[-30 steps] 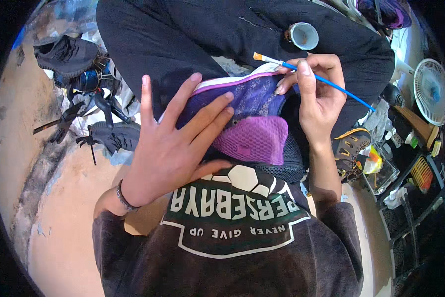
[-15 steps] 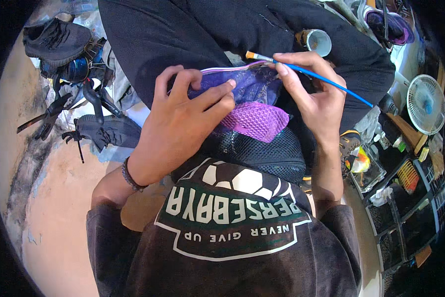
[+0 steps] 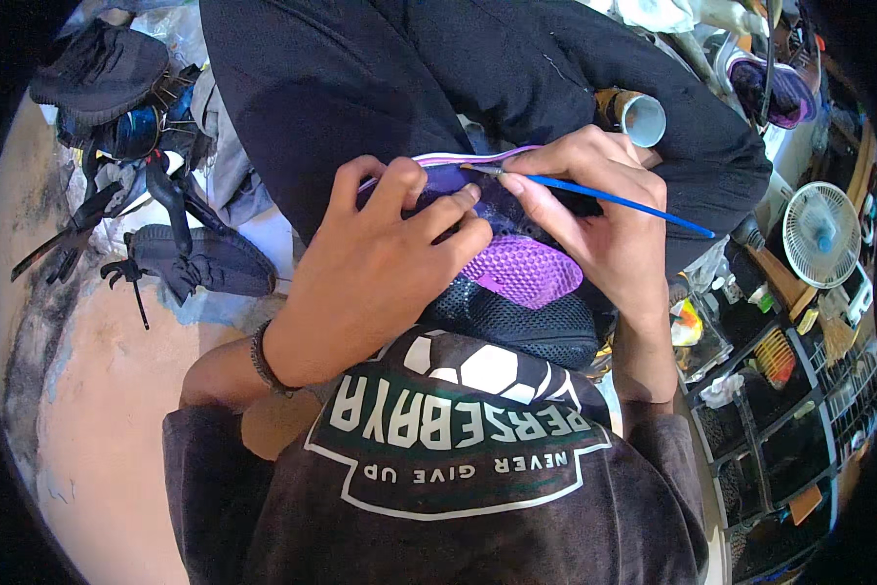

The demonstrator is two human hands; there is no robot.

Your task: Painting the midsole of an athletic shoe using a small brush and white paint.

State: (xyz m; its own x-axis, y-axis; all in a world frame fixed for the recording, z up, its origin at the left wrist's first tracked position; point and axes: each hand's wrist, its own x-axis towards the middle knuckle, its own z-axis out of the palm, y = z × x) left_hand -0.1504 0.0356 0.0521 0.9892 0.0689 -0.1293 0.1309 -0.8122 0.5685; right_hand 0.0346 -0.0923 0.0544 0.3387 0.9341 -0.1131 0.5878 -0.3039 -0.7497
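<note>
A slim blue paintbrush [image 3: 584, 191] is clamped near its bristle end between the thumb and fingers of the right hand [image 3: 609, 200], with its tip held at the purple shoe [image 3: 502, 202], which is laid across the lap [image 3: 350, 88]. The shoe is partly covered by the left hand [image 3: 385, 258], whose fingers are bent and slightly apart; whether it is clamped cannot be told, since the thumb is hidden. The brush is judged light and stiff, best gripped just behind the bristles. The shoe is judged light and soft, best steadied by its firmer-looking white edge [image 3: 448, 158]. The brush's long axis is slanted slightly, bristles pointed left, handle end right and chestward. The shoe's edge is stretched left to right; its toe cannot be made out.
</note>
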